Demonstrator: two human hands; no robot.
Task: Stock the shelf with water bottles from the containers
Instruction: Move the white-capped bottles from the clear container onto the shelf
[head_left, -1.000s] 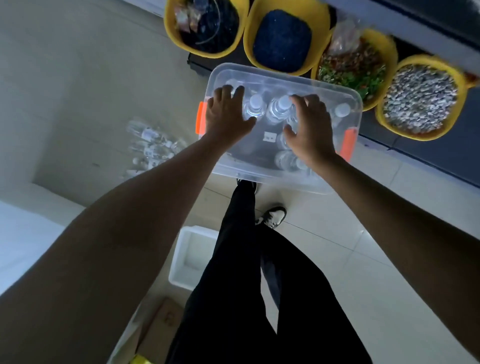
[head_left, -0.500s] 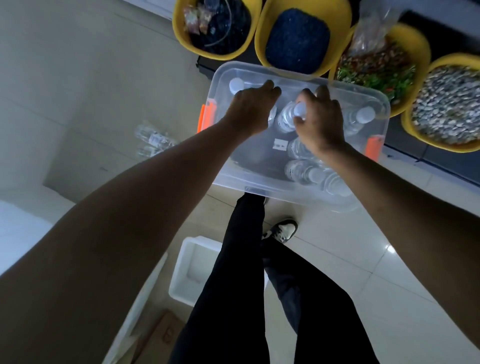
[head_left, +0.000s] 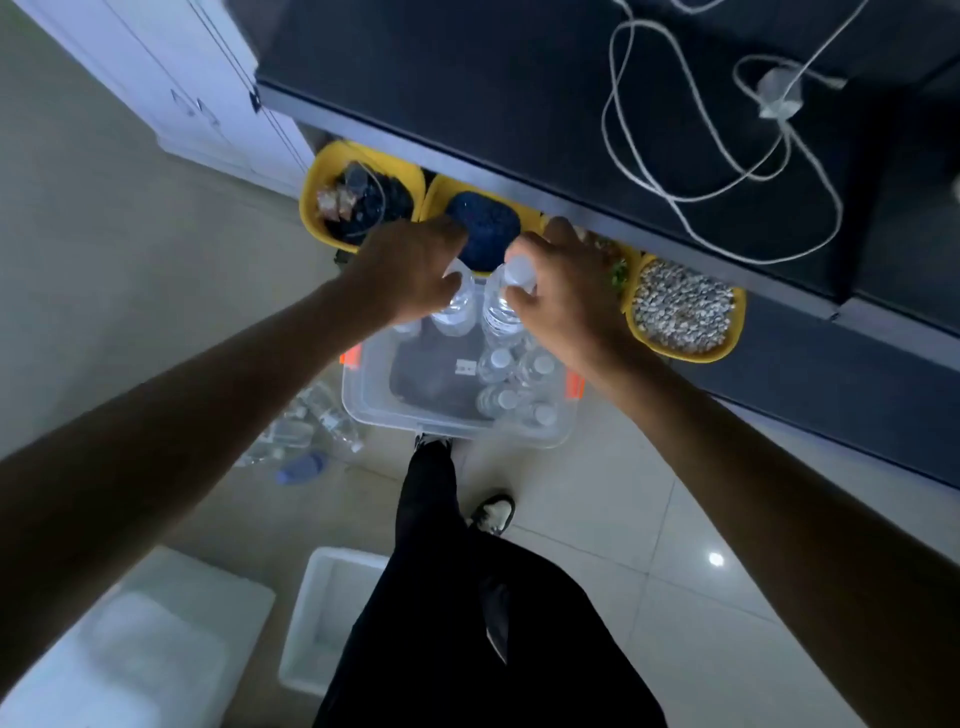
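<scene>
My left hand (head_left: 410, 270) grips the neck of a clear water bottle (head_left: 454, 306) with a white cap. My right hand (head_left: 563, 291) grips a second clear water bottle (head_left: 498, 312) by its white cap. Both bottles hang upright, side by side, above the far end of a clear plastic bin (head_left: 363, 400) with orange latches on the floor. Several more capped bottles (head_left: 511, 384) stand in the bin's right half. The dark shelf top (head_left: 519, 104) lies just beyond my hands.
Yellow tubs (head_left: 727, 332) of gravel, blue grains and other goods line the shelf's lower level. White cables (head_left: 727, 171) lie on the shelf top. Loose wrapped bottles (head_left: 306, 426) lie on the floor left of the bin. White containers (head_left: 322, 623) stand near my legs.
Both hands have closed on a bottle each and lifted them out of the bin. My head has risen, bringing the shelf top into view.
</scene>
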